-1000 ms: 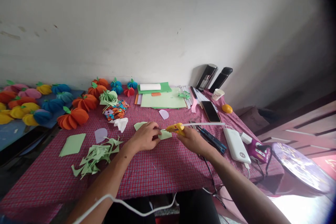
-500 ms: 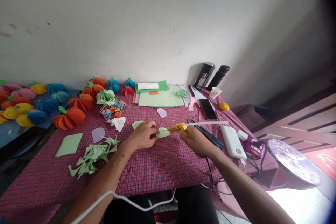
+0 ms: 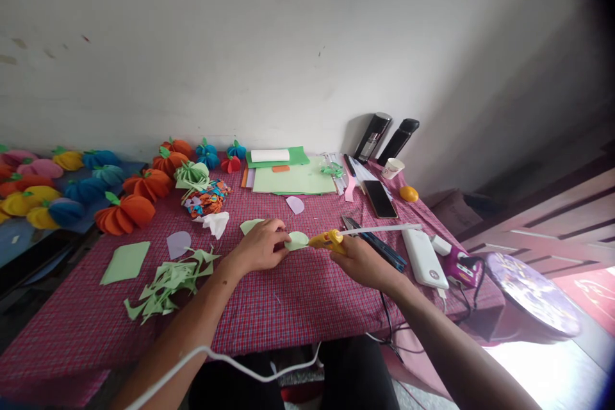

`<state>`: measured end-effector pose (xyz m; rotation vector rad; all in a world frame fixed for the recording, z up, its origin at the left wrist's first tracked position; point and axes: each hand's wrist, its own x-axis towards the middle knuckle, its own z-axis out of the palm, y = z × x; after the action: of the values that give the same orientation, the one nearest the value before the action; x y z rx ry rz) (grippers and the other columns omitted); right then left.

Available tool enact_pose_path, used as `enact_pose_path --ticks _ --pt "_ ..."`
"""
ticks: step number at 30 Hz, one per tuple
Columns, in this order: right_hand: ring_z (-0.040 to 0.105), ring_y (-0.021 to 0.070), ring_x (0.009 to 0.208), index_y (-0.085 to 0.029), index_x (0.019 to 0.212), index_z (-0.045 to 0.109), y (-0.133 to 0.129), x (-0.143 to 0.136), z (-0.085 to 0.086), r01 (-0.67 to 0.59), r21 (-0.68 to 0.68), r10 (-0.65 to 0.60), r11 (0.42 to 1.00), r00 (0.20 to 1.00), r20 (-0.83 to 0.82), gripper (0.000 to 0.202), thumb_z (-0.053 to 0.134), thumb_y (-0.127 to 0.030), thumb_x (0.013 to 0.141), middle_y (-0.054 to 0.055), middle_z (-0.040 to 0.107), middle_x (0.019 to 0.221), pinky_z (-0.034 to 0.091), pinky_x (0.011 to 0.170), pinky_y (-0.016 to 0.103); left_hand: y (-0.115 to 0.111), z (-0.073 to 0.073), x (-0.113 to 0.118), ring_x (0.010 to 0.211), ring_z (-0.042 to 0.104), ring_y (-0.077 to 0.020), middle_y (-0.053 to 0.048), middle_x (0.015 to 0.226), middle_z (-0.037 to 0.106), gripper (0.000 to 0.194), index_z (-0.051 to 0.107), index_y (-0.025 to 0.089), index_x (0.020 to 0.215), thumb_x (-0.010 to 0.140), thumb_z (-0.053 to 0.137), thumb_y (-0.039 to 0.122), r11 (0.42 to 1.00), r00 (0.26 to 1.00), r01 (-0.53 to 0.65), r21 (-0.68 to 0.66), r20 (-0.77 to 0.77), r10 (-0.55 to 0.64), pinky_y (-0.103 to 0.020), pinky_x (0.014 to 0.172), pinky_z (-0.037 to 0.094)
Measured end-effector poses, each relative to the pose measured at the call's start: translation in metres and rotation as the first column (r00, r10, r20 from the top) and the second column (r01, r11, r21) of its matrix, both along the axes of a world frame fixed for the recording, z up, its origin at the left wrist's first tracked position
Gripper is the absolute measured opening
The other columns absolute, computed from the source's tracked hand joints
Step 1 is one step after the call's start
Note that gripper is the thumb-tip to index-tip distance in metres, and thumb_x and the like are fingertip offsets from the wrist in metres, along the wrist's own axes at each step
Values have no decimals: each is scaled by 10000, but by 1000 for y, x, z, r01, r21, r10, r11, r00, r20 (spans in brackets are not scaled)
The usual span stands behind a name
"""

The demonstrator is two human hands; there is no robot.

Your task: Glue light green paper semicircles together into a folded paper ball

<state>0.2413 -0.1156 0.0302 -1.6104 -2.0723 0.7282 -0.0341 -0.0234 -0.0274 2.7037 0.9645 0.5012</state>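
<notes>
My right hand is closed around a yellow hot glue gun, from whose back a long whitish glue stick sticks out. The gun's nozzle points left and meets the right edge of a small pale green paper piece. Thumb and fingertips of my left hand pinch that piece at its left side, low over the checked cloth. Another pale green paper piece lies partly hidden behind my left hand. A lilac rounded paper piece lies a little farther back.
Pale green paper scraps and a green paper stack lie at left. Paper pumpkins line the back left. Scissors, a phone, a power bank and a paper cup are at right. A white cable crosses my left forearm.
The green paper piece has tilted and now shows a rounder face at the nozzle. Both hands keep their grips and stay nearly in place. The view has shifted slightly.
</notes>
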Motion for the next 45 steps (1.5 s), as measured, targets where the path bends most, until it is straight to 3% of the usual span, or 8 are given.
enact_pose_path --ticks 5,10,23,29,38,45 --pt "624 194 758 -225 1008 696 1 -5 -2 -2 -21 1 1000 999 -35 199 550 -199 876 18 678 777 465 714 300 -1 2 0 1109 611 -252 -87 1222 613 244 755 260 1100 885 661 326 1000 1000 0 -10 3 0 -407 997 493" --pt "533 156 623 -190 942 661 3 -9 -2 80 -73 -80 994 997 7 182 531 -310 900 0 618 725 399 601 283 -1 2 0 1080 608 -242 -81 1192 619 234 757 257 1082 878 653 304 1000 1000 5 -17 5 -5 -393 972 502" --pt "611 194 731 -186 983 671 -1 -5 0 61 -34 -57 998 993 100 179 525 -259 910 54 698 843 417 688 301 1 3 -3 1143 598 -262 -80 1235 621 404 748 262 1136 787 598 127 999 1000 29 -28 4 -29 -424 1040 470" --pt "625 196 767 -198 1039 690 1 -14 -4 6 -30 -5 1000 999 41 208 532 -229 907 44 702 844 419 701 287 2 2 -3 1166 591 -262 -80 1261 610 422 754 268 1137 789 582 103 999 1000 28 -41 2 -28 -430 1060 461" --pt "551 157 647 -196 853 616 4 -30 -4 -31 -60 36 998 996 85 97 530 -213 894 21 643 759 355 601 269 4 2 -5 1179 589 -238 -69 1256 613 408 752 280 1118 833 544 74 997 999 50 -67 15 -49 -402 1053 469" --pt "575 174 684 -207 878 612 4 -37 -2 -29 -77 34 997 998 59 87 526 -207 886 25 657 789 376 625 275 3 1 -5 1172 595 -240 -70 1258 613 424 754 286 1104 823 537 54 997 998 52 -65 32 -50 -406 1045 476"
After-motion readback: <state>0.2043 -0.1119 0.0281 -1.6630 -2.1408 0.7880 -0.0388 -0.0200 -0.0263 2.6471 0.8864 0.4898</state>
